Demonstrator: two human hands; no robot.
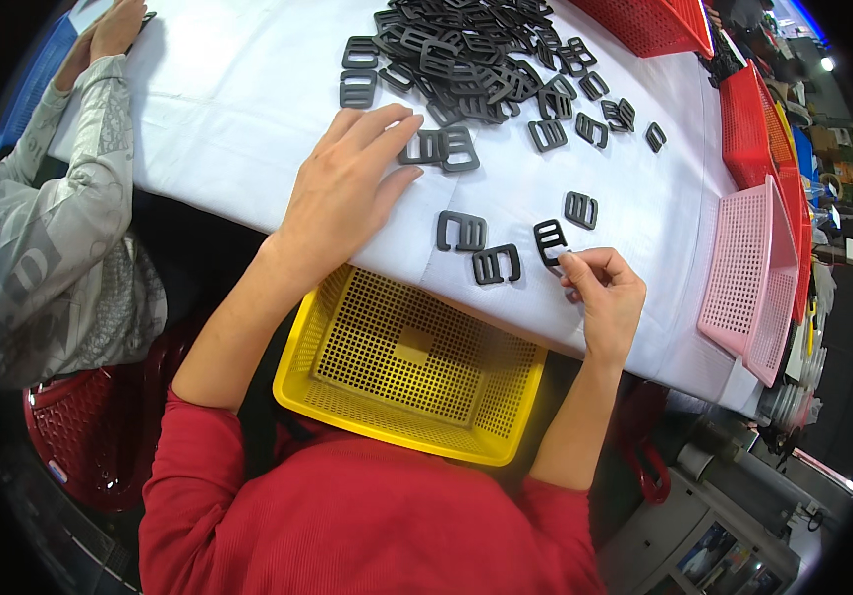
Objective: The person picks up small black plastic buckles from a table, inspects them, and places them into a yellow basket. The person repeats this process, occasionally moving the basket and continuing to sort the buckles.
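My right hand (605,293) pinches a black slide buckle (549,238) by its lower corner, thumb against the bent fingers. A loose buckle (580,209) lies just beyond it, and two more, a left one (461,230) and a nearer one (497,265), rest between my hands. My left hand (342,183) is stretched over the white cloth with fingers apart. Its fingertips and thumb are beside a pair of overlapping buckles (459,149) on the table; whether they touch is hard to tell. Farther off is a large heap of the same black buckles (471,59).
A yellow perforated basket (411,436) sits below the table edge, in front of my body. Red baskets (748,129) and a pink basket (748,278) line the right side. At the left, another person's grey patterned sleeve (99,129) reaches over the table, near a blue basket (40,79).
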